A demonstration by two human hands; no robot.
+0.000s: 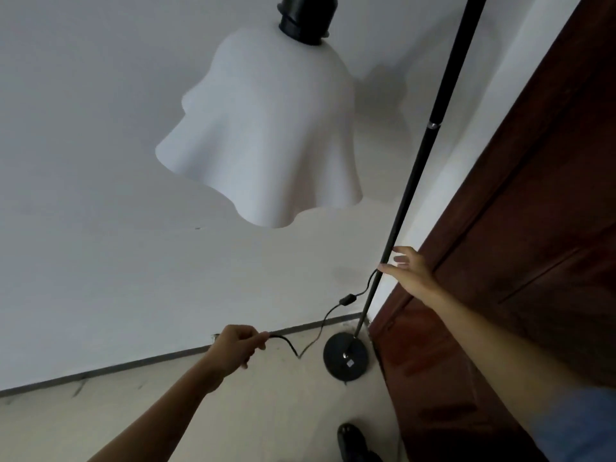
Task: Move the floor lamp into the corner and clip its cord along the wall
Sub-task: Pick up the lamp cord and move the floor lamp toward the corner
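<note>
Slim black metal floor lamp [413, 181] with wavy white shade [266, 135] stands in the corner at 2 o'clock, beside a dark wooden door [533, 211]. Left hand [238, 345] pinches its thin black cord [300, 351] at 6 o'clock; right hand [408, 270], fingers spread wide, hovers just beside the pole.

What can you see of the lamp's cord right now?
The cord is thin and black, leaving the lamp pole low down beside the right hand. It carries a small inline switch, then sags to the floor near the round base and rises into the left hand, whose grip is closed on it. Its far end is hidden; it looks unclipped.
</note>
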